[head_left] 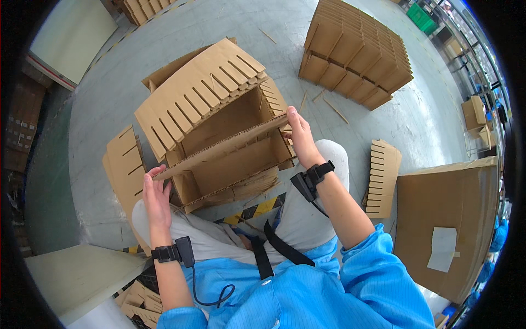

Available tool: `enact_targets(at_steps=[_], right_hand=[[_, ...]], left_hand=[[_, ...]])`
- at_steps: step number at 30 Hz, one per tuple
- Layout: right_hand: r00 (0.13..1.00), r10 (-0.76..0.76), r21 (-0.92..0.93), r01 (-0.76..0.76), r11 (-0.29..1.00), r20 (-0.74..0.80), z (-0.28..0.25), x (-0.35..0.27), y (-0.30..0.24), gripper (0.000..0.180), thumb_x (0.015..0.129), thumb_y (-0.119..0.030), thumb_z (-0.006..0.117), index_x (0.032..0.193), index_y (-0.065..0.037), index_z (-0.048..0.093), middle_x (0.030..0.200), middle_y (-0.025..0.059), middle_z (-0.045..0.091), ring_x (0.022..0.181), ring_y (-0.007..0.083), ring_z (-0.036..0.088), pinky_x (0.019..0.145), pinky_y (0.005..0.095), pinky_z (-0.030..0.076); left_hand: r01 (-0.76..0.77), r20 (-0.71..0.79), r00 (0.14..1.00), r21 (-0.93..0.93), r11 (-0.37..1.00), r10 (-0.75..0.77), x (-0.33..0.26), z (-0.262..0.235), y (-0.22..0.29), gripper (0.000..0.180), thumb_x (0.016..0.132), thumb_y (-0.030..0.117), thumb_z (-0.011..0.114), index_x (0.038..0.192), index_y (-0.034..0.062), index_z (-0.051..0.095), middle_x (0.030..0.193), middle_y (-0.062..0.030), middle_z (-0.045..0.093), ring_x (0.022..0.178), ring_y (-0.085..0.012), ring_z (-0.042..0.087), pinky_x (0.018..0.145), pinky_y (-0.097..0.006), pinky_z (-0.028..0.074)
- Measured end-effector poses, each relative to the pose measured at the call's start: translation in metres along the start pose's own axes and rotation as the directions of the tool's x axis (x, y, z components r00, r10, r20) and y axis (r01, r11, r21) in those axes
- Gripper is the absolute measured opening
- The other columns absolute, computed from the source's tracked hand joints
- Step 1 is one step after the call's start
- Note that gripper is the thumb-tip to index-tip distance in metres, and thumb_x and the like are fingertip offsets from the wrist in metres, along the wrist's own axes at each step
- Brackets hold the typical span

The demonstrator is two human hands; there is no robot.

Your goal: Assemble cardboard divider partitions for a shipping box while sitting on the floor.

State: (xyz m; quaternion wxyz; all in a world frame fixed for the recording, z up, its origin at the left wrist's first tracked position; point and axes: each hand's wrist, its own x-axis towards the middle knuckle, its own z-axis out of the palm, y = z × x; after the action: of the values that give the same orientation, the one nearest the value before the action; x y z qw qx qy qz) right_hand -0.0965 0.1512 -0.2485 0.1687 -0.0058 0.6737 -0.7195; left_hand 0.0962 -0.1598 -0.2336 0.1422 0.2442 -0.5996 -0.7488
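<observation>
A long cardboard divider (219,149), seen nearly edge-on, spans between my two hands. My left hand (155,198) is closed on its near-left end. At the far-right end my right hand (300,136) grips it, with the thumb along the top edge. Below the divider lies an open cardboard box (235,171), its inner walls visible on both sides. What the divider's lower edge touches is hidden. Several slotted cardboard sheets (200,93) rest in a stack across the box's far side, their slots pointing toward me. Black bands with small devices sit on both wrists.
An assembled grid of cardboard partitions (356,52) stands at the far right. Slotted sheets lie on the floor to the right (383,178) and left (127,170). A large carton (446,225) is at my right. Thin cardboard scraps (335,111) are scattered on the grey floor.
</observation>
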Motion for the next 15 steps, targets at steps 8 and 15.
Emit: enact_targets(at_steps=[8, 15], right_hand=[[1.000, -0.025, -0.017, 0.025, 1.000, -0.002, 0.001, 0.001, 0.003, 0.062, 0.098, -0.056, 0.037, 0.128, -0.004, 0.053, 0.122, 0.0037, 0.056, 0.106, 0.0136, 0.052, 0.089, 0.0325, 0.042], [0.999, 0.004, -0.003, -0.004, 1.000, -0.036, 0.004, -0.004, -0.003, 0.063, 0.098, -0.056, 0.037, 0.127, -0.004, 0.053, 0.121, 0.0040, 0.056, 0.107, 0.0141, 0.051, 0.089, 0.0327, 0.042]], left_hand=[[0.007, -0.001, 1.000, -0.025, 1.000, -0.007, 0.000, 0.001, -0.001, 0.049, 0.098, 0.055, 0.038, 0.119, 0.0133, 0.051, 0.134, -0.0093, 0.049, 0.127, -0.0219, 0.041, 0.107, -0.043, 0.026], [0.035, -0.015, 0.999, -0.021, 0.999, -0.035, -0.001, 0.000, -0.006, 0.053, 0.096, 0.059, 0.035, 0.121, 0.0148, 0.050, 0.137, -0.0076, 0.047, 0.130, -0.0210, 0.037, 0.108, -0.043, 0.022]])
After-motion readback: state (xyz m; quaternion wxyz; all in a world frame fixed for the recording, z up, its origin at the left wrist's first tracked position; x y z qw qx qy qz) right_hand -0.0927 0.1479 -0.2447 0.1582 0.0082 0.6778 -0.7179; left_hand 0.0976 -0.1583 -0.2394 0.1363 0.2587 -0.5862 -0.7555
